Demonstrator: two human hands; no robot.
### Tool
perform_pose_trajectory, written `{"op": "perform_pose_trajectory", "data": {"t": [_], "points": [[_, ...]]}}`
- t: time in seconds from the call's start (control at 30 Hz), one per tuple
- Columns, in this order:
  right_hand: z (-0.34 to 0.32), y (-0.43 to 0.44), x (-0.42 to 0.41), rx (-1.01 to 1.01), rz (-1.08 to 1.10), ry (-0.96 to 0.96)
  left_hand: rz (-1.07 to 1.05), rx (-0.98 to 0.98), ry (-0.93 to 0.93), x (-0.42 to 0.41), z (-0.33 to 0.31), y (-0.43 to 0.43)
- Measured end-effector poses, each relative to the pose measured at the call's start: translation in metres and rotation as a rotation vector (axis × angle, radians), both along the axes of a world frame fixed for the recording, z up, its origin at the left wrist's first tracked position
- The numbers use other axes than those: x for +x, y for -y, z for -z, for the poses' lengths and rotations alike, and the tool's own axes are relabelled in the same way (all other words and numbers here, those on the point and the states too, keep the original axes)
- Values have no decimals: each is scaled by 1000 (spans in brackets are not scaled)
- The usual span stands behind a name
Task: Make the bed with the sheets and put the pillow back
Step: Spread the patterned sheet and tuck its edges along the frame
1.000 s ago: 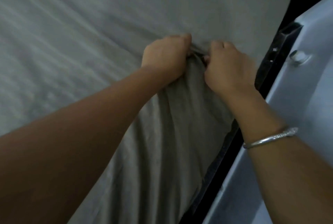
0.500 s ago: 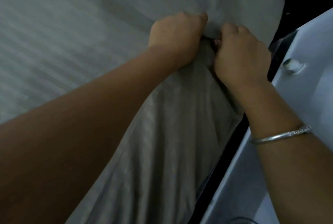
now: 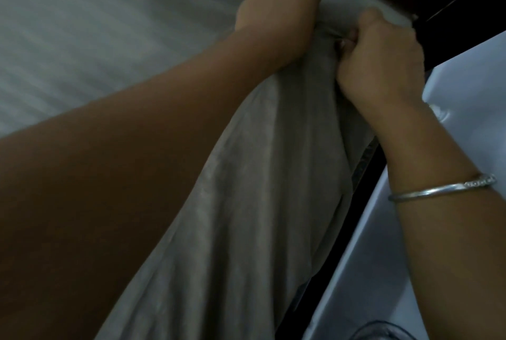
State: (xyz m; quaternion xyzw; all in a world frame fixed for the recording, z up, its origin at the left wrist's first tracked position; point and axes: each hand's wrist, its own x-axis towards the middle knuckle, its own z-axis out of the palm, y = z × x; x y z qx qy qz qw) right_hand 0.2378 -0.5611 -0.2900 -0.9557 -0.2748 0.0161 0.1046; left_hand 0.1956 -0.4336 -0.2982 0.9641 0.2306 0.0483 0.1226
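Both hands are clenched on a grey striped sheet [image 3: 246, 216] near the far right corner of the bed [image 3: 82, 24]. The left hand [image 3: 279, 11] lies knuckles-up on the bed's top, its fingers curled under and bunching a fold of the cloth. Its fingertips are buried in the fabric and cannot be seen. The right hand [image 3: 383, 57] sits just beside it, closer to the bed's right edge, in a fist that pinches a gathered ridge of the same sheet. The two hands are near each other but apart, with a tight pucker of cloth between them.

From their grip the sheet falls in long folds along the bed's right edge, while the rest lies spread across the bed to the left. A thin silver metal bangle [image 3: 438, 189] circles the right wrist. Both bare forearms are cut off by the lower frame. A black rail [image 3: 328, 257] runs beside the hanging cloth, and next to it is a pale bluish-white smooth surface [image 3: 451, 230]; what that is cannot be told. The top right corner is dark and blurred.
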Motion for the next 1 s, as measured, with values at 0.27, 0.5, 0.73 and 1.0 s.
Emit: {"op": "perform_pose_trajectory", "data": {"t": [0.27,0.5,0.73,1.0], "points": [[11,-8,4,47,23,74,193,16,84,8,14,0],[16,-3,-5,-229,51,-113,311,69,-6,-6,12,-23],[21,-31,-12,-111,-237,16,292,121,-145,-11,19,-37],[11,-51,19,-281,-84,-111,357,99,-241,12,8,-50]]}}
